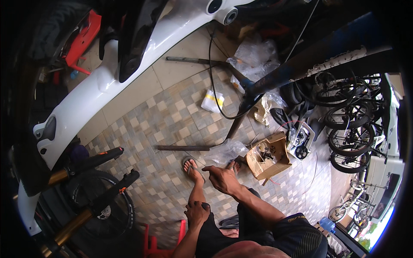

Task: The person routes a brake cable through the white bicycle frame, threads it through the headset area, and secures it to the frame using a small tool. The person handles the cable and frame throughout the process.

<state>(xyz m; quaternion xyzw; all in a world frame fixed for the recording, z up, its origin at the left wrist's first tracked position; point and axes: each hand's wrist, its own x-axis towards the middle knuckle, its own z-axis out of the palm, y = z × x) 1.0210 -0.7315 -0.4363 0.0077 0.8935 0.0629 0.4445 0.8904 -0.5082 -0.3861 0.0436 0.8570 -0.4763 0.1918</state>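
Note:
My left hand (197,211) lies on my left knee, fingers bent over it, holding nothing I can see. My right hand (221,179) is raised in front of my legs with its index finger stretched out to the left and the thumb apart; no object shows in it. Across the upper left runs a white bicycle frame (101,81), well away from both hands. At lower left, fork legs with gold tubes (77,223) stick out. Beyond my right hand, a worn blue-brown steel stand (247,101) spreads its legs over the tiles, with a black cable (211,69) hanging nearby.
An open cardboard box (279,150) of metal parts sits right of my foot, beside a crankset (303,146). Clear plastic bags (228,152) and a wrapped white packet (213,101) lie on the floor. Several bicycles (350,133) line the right side. A wheel (129,206) lies lower left, near a red stool (150,243).

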